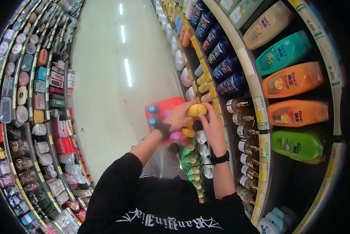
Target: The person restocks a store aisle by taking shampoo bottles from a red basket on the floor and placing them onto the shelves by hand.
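A yellow bottle [197,110] is held between my two hands, its capped end facing up toward me. My left hand [179,117] grips it from the left, and my right hand [213,124] has its thumb and fingers on the right side. Just below them is a red basket [159,104]. In it stand blue-capped bottles [152,120], a purple-capped bottle [175,135] and another yellow-capped bottle [188,132]. My hands and forearms hide part of the basket.
Close on my right, shelves hold shampoo bottles [296,80], dark blue bottles [223,69] and pump bottles [243,130]. Green bottles [188,159] stand low beside my legs. On the left, another shelf [46,101] carries small packaged goods. A pale shiny floor [104,89] runs between.
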`<state>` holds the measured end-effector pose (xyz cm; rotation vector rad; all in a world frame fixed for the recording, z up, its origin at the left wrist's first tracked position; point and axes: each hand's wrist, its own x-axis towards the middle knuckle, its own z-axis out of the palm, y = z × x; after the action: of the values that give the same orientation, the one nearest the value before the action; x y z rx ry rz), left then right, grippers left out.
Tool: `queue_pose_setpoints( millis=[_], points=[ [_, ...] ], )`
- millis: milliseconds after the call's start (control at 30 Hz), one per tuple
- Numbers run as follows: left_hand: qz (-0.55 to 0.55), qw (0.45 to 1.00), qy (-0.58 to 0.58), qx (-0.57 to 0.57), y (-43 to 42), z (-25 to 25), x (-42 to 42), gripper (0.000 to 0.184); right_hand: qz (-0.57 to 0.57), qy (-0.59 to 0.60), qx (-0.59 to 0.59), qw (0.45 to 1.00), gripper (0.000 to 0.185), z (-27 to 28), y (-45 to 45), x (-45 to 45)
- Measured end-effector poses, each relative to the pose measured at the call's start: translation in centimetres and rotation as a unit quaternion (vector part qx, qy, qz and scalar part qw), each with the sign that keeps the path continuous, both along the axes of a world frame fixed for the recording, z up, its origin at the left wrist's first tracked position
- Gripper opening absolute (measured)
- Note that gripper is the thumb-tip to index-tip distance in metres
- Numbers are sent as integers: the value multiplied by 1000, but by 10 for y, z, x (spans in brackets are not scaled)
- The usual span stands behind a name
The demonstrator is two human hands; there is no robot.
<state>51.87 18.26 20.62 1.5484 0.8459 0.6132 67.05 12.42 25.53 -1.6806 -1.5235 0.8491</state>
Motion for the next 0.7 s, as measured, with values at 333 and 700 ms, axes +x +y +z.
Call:
queue_pose_setpoints(
  millis=[333,700],
  points=[
    [40,994,100,31,3,-110,18,56,45,-79,-21,996,37,-114,20,11],
    [58,986,68,-138,-18,-169,27,51,78,-128,-97,984,26,-191,20,7]
  ],
)
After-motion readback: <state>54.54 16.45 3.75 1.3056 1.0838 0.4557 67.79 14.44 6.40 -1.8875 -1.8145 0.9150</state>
